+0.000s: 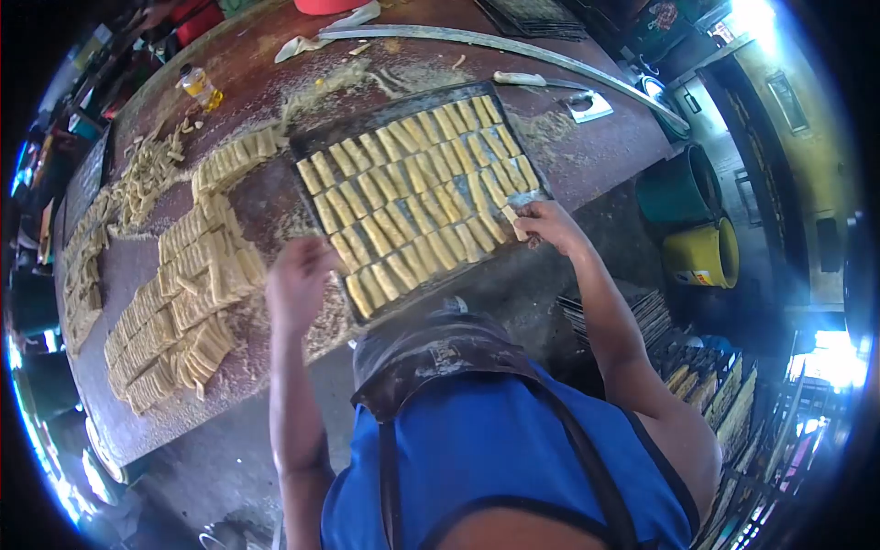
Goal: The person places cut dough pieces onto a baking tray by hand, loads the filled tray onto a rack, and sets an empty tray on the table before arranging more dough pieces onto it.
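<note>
A dark baking tray (pixel 394 112) lies at the table's near edge, with rows of pale dough sticks (pixel 403 183) laid side by side on it. At the tray's near right corner, my right hand (pixel 550 227) pinches a dough stick (pixel 511 216) between thumb and fingers. My left hand (pixel 301 280) is beside the tray's left edge, smeared by motion, so its fingers and anything in them are unclear. Left of it, cut dough sticks (pixel 188 298) are stacked in rows on the floury table (pixel 266 197).
Behind the tray lie a knife (pixel 521 80), a flat metal scraper (pixel 589 107) and a long metal strip (pixel 477 42). An oil bottle (pixel 200 87) stands at the back left. Green (pixel 678 188) and yellow (pixel 701 255) buckets are on the right, above stacked trays (pixel 614 316).
</note>
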A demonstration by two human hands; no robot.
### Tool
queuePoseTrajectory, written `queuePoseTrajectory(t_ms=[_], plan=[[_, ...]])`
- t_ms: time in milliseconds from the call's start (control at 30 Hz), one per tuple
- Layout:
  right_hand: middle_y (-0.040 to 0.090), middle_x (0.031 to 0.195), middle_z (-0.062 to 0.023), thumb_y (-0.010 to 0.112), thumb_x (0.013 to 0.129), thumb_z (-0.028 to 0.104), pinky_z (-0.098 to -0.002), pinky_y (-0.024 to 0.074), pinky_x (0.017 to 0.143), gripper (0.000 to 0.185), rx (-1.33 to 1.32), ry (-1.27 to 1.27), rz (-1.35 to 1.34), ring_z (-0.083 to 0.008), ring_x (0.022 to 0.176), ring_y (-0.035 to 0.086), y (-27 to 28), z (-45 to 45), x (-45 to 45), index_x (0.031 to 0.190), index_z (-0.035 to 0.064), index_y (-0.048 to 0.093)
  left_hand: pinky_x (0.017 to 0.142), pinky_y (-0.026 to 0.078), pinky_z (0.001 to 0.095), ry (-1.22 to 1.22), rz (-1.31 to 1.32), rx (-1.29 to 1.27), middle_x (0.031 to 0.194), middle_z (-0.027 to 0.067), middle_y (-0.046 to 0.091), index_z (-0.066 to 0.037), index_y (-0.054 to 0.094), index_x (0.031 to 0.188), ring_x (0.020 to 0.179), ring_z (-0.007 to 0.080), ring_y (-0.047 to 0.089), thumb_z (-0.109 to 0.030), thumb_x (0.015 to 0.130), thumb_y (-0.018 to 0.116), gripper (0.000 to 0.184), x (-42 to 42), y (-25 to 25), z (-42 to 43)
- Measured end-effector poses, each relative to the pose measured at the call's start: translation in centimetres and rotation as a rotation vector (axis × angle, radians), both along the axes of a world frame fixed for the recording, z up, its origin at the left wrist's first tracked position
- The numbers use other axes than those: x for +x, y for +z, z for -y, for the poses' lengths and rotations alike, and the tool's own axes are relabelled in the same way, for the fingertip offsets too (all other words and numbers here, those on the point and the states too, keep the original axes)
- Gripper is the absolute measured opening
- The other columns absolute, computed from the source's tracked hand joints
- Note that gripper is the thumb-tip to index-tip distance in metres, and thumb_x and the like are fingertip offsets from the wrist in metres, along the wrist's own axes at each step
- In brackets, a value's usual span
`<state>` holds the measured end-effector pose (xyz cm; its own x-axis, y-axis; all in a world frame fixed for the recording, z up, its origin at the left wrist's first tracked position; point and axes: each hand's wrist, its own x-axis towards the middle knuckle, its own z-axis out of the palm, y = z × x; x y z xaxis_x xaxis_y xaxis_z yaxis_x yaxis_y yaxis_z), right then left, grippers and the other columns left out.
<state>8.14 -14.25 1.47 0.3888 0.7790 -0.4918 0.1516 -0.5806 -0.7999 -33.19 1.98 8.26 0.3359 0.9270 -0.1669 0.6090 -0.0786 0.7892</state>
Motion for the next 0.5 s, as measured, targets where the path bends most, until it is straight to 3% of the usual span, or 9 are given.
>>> queuePoseTrajectory(t_ms=[67, 100, 133, 200, 233, 333, 367, 433, 500], plan=[[0.065, 0.077, -0.0008, 0.069, 0.090, 0.018, -0.0255, 0.0507, 0.053, 0.020, -0.027, 0.085, 0.071, -0.0099, 0.066, 0.061, -1.0, 0.8, 1.9, 0.099, -0.0004, 0.069, 0.074, 0.058, 0.0312, -0.188, 0.145, -0.183, 0.104, 0.0131, 0.073, 0.000, 0.064, 0.118, 0.088, 0.0184, 0.071, -0.022, 0.094, 0.065, 0.033, 8.5, 0.8, 2.4], [0.067, 0.075, -0.0067, 0.070, 0.087, 0.020, -0.0327, 0.0533, 0.057, 0.020, -0.044, 0.093, 0.152, -0.0186, 0.068, 0.065, -0.3, 1.0, 2.0, 0.092, 0.0008, 0.069, 0.072, 0.058, 0.0305, -0.270, 0.221, -0.276, 0.104, 0.0139, 0.073, 0.002, 0.063, 0.119, 0.088, 0.0184, 0.071, -0.021, 0.093, 0.065, 0.034, 12.1, -0.3, 3.2], [0.067, 0.075, -0.0067, 0.070, 0.087, 0.020, -0.0327, 0.0533, 0.057, 0.020, -0.029, 0.093, 0.142, -0.0186, 0.068, 0.065, -0.4, 0.9, 2.5, 0.092, 0.0008, 0.069, 0.073, 0.060, 0.0295, -0.352, 0.328, -0.346, 0.103, 0.0128, 0.072, 0.001, 0.063, 0.118, 0.087, 0.0179, 0.071, -0.023, 0.095, 0.065, 0.034, 15.6, -2.9, 3.9], [0.069, 0.074, -0.0155, 0.068, 0.082, 0.022, -0.0430, 0.0567, 0.070, 0.021, 0.154, 0.227, 0.860, -0.0334, 0.074, 0.070, -0.7, 1.3, 3.0, 0.088, 0.0013, 0.069, 0.073, 0.057, 0.0297, -0.478, 0.247, -0.246, 0.099, 0.0112, 0.073, 0.003, 0.066, 0.113, 0.086, 0.0156, 0.071, -0.021, 0.093, 0.067, 0.031, 21.8, -4.0, 5.4], [0.069, 0.086, -0.0211, 0.068, 0.079, 0.023, -0.0488, 0.0539, 0.080, 0.022, 0.177, 0.190, 0.855, -0.0425, 0.085, 0.066, -0.3, 1.2, 2.7, 0.087, 0.0019, 0.068, 0.076, 0.056, 0.0317, -0.472, 0.129, -0.333, 0.097, 0.0101, 0.074, -0.001, 0.068, 0.114, 0.089, 0.0171, 0.072, -0.022, 0.092, 0.068, 0.031, 24.5, -5.6, 5.7], [0.068, 0.093, -0.0209, 0.068, 0.080, 0.024, -0.0499, 0.0538, 0.079, 0.023, 0.161, 0.299, 0.818, -0.0405, 0.087, 0.067, -0.7, 1.6, 1.9, 0.088, 0.0023, 0.068, 0.081, 0.055, 0.0391, -0.406, -0.064, 0.050, 0.091, 0.0094, 0.074, -0.009, 0.073, 0.105, 0.087, 0.0257, 0.071, -0.028, 0.085, 0.074, 0.028, 28.0, -7.8, 6.8], [0.067, 0.098, -0.0211, 0.067, 0.082, 0.023, -0.0505, 0.0534, 0.080, 0.021, 0.153, 0.301, 0.797, -0.0402, 0.090, 0.067, -0.4, 1.7, 1.7, 0.087, 0.0031, 0.069, 0.081, 0.055, 0.0391, -0.409, -0.070, 0.059, 0.091, 0.0094, 0.074, -0.009, 0.073, 0.105, 0.087, 0.0257, 0.071, -0.028, 0.085, 0.074, 0.028, 28.4, -8.4, 6.7], [0.067, 0.096, -0.0208, 0.067, 0.082, 0.023, -0.0503, 0.0533, 0.080, 0.020, 0.187, 0.308, 0.785, -0.0400, 0.090, 0.067, -0.3, 1.6, 1.9, 0.088, 0.0036, 0.069, 0.084, 0.053, 0.0437, -0.401, -0.075, 0.184, 0.094, 0.0146, 0.073, -0.008, 0.074, 0.102, 0.092, 0.0338, 0.068, -0.028, 0.083, 0.074, 0.027, 28.0, -8.7, 7.0], [0.067, 0.095, -0.0199, 0.066, 0.084, 0.021, -0.0497, 0.0529, 0.080, 0.019, 0.214, 0.317, 0.766, -0.0392, 0.090, 0.067, -0.9, 1.5, 1.6, 0.091, 0.0048, 0.070, 0.084, 0.053, 0.0432, -0.386, -0.019, 0.282, 0.095, 0.0142, 0.072, -0.008, 0.074, 0.100, 0.091, 0.0337, 0.067, -0.027, 0.083, 0.074, 0.025, 27.6, -9.2, 7.2]])
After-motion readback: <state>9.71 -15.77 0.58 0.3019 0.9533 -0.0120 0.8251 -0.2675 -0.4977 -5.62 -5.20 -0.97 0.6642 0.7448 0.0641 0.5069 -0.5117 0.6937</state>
